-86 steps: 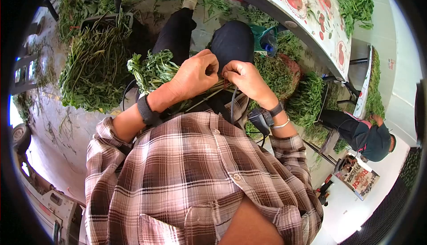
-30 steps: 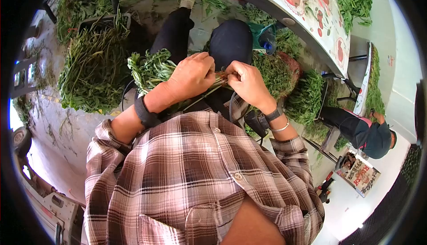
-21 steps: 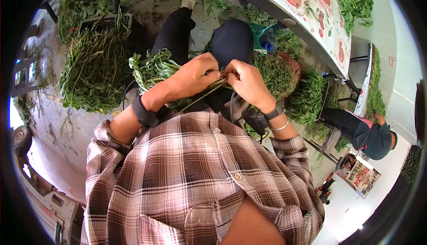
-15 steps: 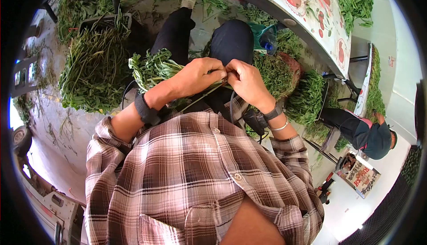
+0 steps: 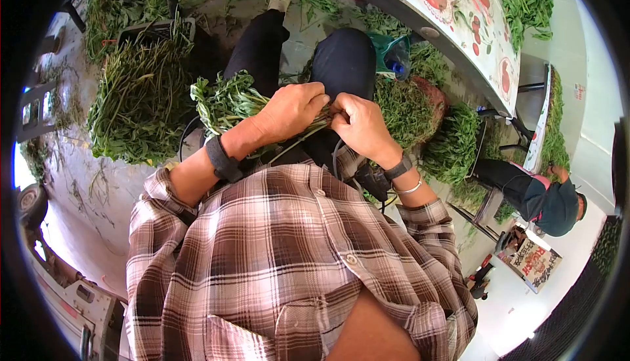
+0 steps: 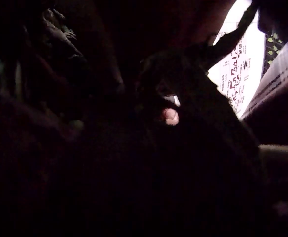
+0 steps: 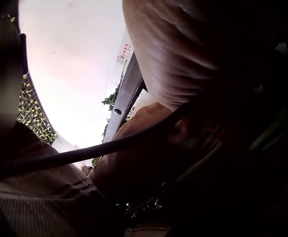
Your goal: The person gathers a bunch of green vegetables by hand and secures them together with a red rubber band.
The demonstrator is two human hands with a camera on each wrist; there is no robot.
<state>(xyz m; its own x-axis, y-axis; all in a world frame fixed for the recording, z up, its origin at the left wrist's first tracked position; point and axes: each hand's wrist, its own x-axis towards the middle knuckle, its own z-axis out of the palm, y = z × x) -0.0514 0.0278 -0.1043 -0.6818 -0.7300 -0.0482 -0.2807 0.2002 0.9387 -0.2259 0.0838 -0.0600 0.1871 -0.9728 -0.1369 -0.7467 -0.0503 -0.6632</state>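
A loose bunch of crinkled green leaves on slender pale stems lies across dark cloth trousers, stem ends right. The curled bare left hand should steady it lightly to avoid bruising; what its fingertips pinch cannot be told. Farther right, the bare right hand pinches the stem ends, best kept even and snug.

Leafy green bunch lying sideways across the lap
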